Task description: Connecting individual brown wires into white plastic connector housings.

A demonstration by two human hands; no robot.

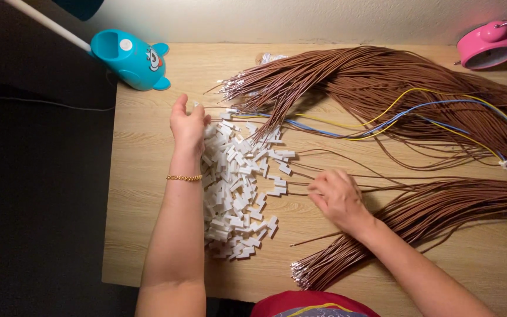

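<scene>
Left hand (188, 124) at 10 o'clock of desk (148, 235), fingers curled narrow over top edge of white connector pile (239, 188); whether piece is pinched, cannot tell. Gold bracelet (184, 178) on wrist. Right hand (337, 196) at centre, fingers bent down onto thin brown wires (441, 205) fanning toward 3 o'clock; grip unclear. Larger brown bundle (371, 76) at 1 o'clock. Blue toy-shaped lamp (130, 58) at 11.

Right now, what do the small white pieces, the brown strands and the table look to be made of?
White pieces: likely moulded plastic, matte, blocky connector shapes.
Brown strands: seemingly plastic-insulated wire, smooth, with shiny metal-looking tips at the ends.
Table: wood or wood-look laminate, pale with visible grain; cannot tell which.
</scene>
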